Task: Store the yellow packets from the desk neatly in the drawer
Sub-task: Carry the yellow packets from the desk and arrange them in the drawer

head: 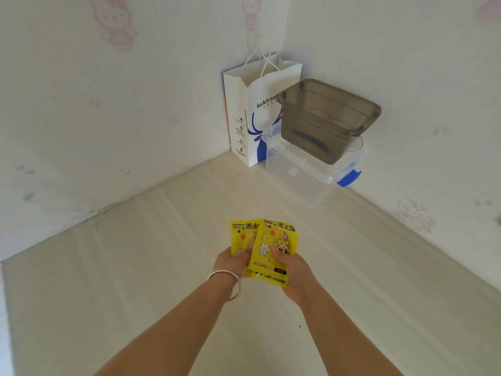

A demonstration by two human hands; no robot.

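Several yellow hand-warmer packets (pixel 264 244) are fanned out and overlapping, held above the pale wooden desk (pixel 135 267) near its middle. My left hand (pixel 231 263), with a silver bangle on its wrist, grips the left side of the bunch, thumb on top. On the right side, my right hand (pixel 294 272) holds the same bunch, its thumb pressing the top packet. One packet pokes out below, between my hands. No drawer is in view.
In the far corner stands a white and blue paper coffee bag (pixel 249 115). Next to it, a grey translucent bin (pixel 325 120) sits on a clear plastic box (pixel 303 172) with a blue latch. Patterned walls close the desk on the left and right.
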